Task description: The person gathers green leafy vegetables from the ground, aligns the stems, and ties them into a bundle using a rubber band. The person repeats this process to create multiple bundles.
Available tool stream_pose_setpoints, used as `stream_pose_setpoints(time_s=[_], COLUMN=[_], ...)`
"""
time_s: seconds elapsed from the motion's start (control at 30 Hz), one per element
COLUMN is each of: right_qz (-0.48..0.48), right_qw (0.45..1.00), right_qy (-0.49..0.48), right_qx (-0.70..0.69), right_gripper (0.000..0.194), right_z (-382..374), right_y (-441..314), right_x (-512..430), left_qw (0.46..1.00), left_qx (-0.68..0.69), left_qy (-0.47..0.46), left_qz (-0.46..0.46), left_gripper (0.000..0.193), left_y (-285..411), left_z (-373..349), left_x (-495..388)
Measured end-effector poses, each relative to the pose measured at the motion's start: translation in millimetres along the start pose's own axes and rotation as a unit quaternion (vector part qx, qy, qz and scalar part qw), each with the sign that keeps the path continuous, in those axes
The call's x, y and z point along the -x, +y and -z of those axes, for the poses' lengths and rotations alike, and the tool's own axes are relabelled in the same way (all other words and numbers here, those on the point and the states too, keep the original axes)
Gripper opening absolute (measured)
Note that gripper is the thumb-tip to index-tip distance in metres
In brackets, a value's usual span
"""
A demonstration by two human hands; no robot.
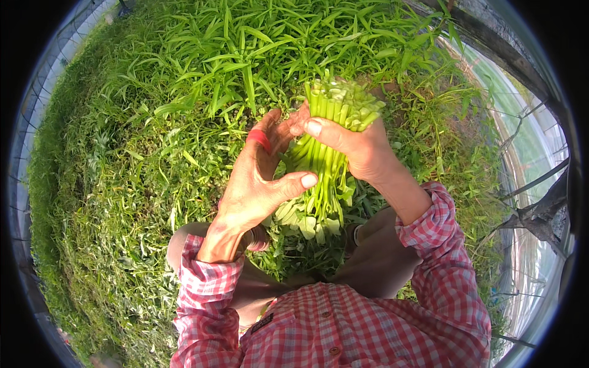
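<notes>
My right hand [368, 149] grips a thick bundle of leafy green stalks [324, 161] near its top, with the thumb lying across the stems. The cut, hollow stem ends point up and away from me, and the leaves hang down between my knees. To the left of the bundle, my left hand [262, 170] is spread with its thumb and fingers apart, a red band [259, 139] around one finger. Its fingertips reach close to the stems; whether they touch them cannot be told.
Tall, narrow-leaved green plants [276, 41] stand ahead. Low growth and cut or fallen leaves [133, 230] cover the ground at the left. At the right edge, clear plastic sheeting [529, 138] runs beside dark poles and netting. My bent knees flank the hanging leaves.
</notes>
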State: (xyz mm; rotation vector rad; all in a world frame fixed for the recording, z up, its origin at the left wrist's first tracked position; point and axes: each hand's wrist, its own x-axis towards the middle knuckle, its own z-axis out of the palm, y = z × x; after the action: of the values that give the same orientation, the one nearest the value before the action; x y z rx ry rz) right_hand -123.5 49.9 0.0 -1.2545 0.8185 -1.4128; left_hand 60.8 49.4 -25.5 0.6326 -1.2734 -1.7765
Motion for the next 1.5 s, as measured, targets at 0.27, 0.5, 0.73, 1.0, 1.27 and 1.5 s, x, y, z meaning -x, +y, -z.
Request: stream_pose_setpoints(time_s=[0.27,0.5,0.73,1.0,1.27,1.5], right_qz=[-0.025,-0.049,-0.035,-0.040,-0.037,-0.032], right_qw=[0.998,0.991,0.986,0.994,0.996,0.990], right_qy=[0.047,-0.066,-0.082,-0.057,-0.005,0.045], right_qx=[0.028,-0.108,-0.138,-0.086,-0.085,-0.127], right_gripper=[0.026,0.043,0.048,0.044,0.043,0.034], right_z=[34,42,37,38,32,23], right_y=[3,3,2,3,5,11], right_x=[-18,-10,-12,-12,-7,-6], left_qw=[0.956,0.873,0.878,0.876,0.842,0.787], left_qx=[-0.179,-0.397,-0.393,-0.418,-0.475,-0.566], left_qy=[0.168,0.064,0.010,0.032,0.097,0.093], left_qz=[-0.163,-0.278,-0.273,-0.240,-0.237,-0.228], left_gripper=[0.054,0.014,0.033,0.016,0.041,0.029], left_y=[5,-6,-12,-15,-21,-35], left_z=[23,3,-11,-4,-3,-11], left_x=[-5,-7,1,-4,-8,0])
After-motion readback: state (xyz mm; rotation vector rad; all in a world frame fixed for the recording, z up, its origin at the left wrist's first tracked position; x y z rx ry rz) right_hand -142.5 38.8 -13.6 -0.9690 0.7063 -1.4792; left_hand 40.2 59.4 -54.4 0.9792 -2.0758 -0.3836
